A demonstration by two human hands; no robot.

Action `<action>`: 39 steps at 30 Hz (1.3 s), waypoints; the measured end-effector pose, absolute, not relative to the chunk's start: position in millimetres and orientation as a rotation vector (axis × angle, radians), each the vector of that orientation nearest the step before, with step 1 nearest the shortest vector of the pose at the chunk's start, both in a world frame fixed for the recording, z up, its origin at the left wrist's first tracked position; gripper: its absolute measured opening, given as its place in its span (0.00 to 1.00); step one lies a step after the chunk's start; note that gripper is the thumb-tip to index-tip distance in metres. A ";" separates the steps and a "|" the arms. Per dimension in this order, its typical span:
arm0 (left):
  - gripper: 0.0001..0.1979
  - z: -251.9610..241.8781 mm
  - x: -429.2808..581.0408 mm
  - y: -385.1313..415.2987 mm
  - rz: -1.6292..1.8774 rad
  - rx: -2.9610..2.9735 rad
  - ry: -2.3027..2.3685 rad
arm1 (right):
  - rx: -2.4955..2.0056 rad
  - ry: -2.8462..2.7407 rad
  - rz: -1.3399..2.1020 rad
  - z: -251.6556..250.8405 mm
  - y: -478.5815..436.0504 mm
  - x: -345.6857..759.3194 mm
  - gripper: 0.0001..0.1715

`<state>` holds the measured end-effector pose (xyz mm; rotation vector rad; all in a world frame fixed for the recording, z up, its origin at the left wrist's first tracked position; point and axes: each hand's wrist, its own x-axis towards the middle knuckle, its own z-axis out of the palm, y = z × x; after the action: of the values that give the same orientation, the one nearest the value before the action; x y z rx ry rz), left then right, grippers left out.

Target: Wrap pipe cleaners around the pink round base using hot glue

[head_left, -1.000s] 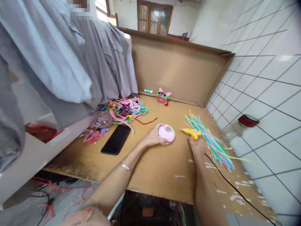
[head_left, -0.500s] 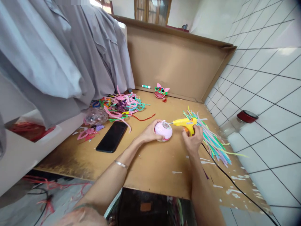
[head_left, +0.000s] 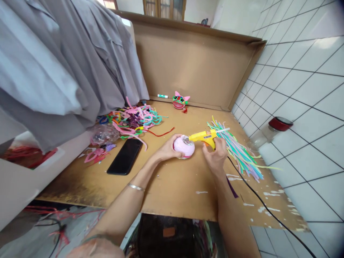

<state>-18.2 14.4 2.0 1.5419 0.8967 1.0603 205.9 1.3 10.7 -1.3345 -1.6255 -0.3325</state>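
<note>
My left hand [head_left: 171, 147] is wrapped round a pink ball-shaped craft piece [head_left: 184, 149], its surface ridged as if wound with pipe cleaners, with an opening at the top. My right hand [head_left: 217, 154] grips a yellow hot glue gun [head_left: 202, 137], with a clear glue stick [head_left: 223, 130] poking out of its back. The gun's nozzle reaches to the opening of the ball; whether the tip touches cannot be made out. A black cord [head_left: 258, 196] trails from the gun toward the lower right.
Several loose pipe cleaners [head_left: 242, 156] lie to the right, and a tangled colourful pile [head_left: 145, 116] to the left. A black phone [head_left: 125, 157] rests left of my arm. A finished-looking pink-eared animal head [head_left: 179, 101] and a glue tube [head_left: 162, 96] sit by the cardboard wall [head_left: 185, 61]. A red-lidded jar [head_left: 268, 130] stands at right.
The glue gun has moved left and its nozzle has gone into or over the ball's opening. The ball is turned slightly in my left hand. The view has shifted a little.
</note>
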 end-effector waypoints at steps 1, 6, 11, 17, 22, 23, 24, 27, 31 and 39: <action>0.42 1.8 -18.2 14.6 1.060 1.544 0.895 | -1.337 -1.627 -0.334 10.8 1.1 205.8 0.16; 0.40 1.2 -17.9 15.4 1.056 1.569 0.889 | -1.342 -1.645 -0.327 9.9 1.0 205.8 0.14; 0.41 3.8 -17.2 13.7 1.045 1.594 0.918 | -1.364 -1.645 -0.309 9.6 1.2 205.8 0.14; 0.41 3.2 -17.9 13.9 1.026 1.641 0.971 | -1.363 -1.653 -0.298 11.3 0.7 205.4 0.16; 0.41 -0.8 -18.5 16.1 1.048 1.651 0.975 | -1.407 -1.650 -0.312 11.0 0.9 206.0 0.16; 0.41 -1.7 -18.6 16.7 1.051 1.654 0.976 | -1.402 -1.650 -0.313 11.2 0.9 206.0 0.16; 0.41 -2.7 -18.6 17.3 1.055 1.655 0.974 | -1.396 -1.649 -0.313 11.4 0.8 205.9 0.16; 0.41 -5.6 -18.8 18.9 1.067 1.655 0.961 | -1.379 -1.637 -0.322 12.7 0.3 205.2 0.16; 0.41 -7.0 -18.5 19.6 1.073 1.651 0.944 | -1.386 -1.633 -0.337 14.3 -0.7 204.5 0.15; 0.42 -10.4 -18.6 21.4 1.085 1.626 0.937 | -1.385 -1.632 -0.314 14.3 0.3 206.5 0.15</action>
<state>-18.6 21.4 -10.4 1.6255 0.9369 1.0847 206.5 0.3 14.3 -1.3852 -1.6322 -0.3140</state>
